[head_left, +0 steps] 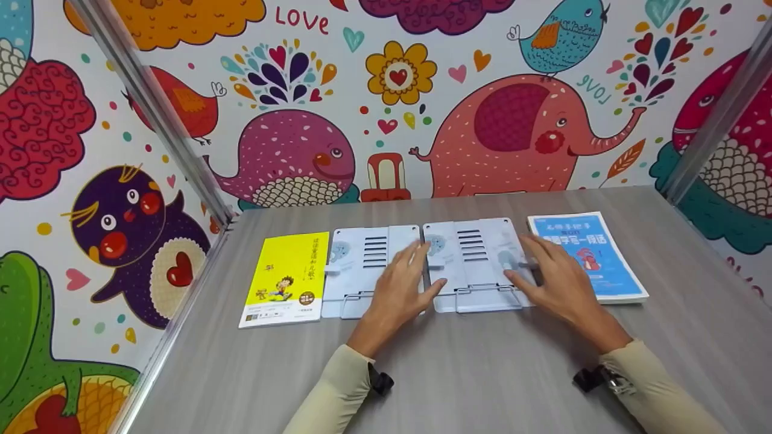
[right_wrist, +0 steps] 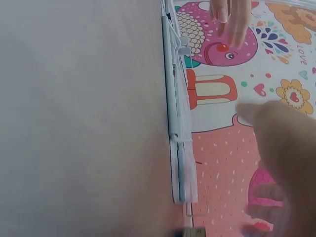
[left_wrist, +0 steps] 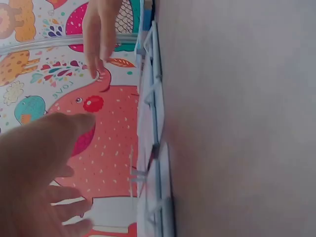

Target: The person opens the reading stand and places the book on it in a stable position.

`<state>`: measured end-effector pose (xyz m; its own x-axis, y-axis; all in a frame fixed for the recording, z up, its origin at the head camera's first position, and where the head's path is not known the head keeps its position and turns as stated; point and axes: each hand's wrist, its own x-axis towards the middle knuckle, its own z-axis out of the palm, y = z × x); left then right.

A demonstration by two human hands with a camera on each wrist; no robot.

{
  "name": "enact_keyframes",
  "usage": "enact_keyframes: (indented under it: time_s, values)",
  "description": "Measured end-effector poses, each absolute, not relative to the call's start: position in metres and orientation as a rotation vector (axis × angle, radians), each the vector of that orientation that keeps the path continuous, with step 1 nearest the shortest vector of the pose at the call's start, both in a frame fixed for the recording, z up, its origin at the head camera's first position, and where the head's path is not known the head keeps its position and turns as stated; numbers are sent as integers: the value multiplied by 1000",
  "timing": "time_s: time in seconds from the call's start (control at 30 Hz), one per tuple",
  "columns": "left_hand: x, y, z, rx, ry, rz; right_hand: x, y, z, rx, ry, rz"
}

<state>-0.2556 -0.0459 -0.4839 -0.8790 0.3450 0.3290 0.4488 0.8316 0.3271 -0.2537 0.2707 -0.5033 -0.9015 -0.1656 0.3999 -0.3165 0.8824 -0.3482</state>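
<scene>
Left grip (head_left: 399, 278), right grip (head_left: 560, 278), spread over bookstands (head_left: 475, 271)

Beige sleeves (head_left: 335, 389), black wristbands (head_left: 380, 381).

I've got pale stands (head_left: 473, 270) w/ grey-blue prints (head_left: 341, 249), yellow bk (head_left: 283, 268) at their 9 o'clock, blue bk (head_left: 609, 266) at 3, tbl (head_left: 470, 374) streaky grey.

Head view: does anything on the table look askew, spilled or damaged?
Nothing stands out. The yellow book, left stand, right stand and blue book lie in a fairly even row, with no visible spill or damage. The left hand and right hand hide some parts, which I can't check.
</scene>
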Motion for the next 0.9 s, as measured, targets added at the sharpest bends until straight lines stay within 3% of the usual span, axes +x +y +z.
enact_keyframes:
  time_s: [0.33,0.9]
  values:
    - [-249,-20,-488,-817,-2851,-920,-249,280,-510,395,-2893,1030]
    - [-260,-13,-497,-686,-3013,-1210,-252,290,-506,632,-2993,1204]
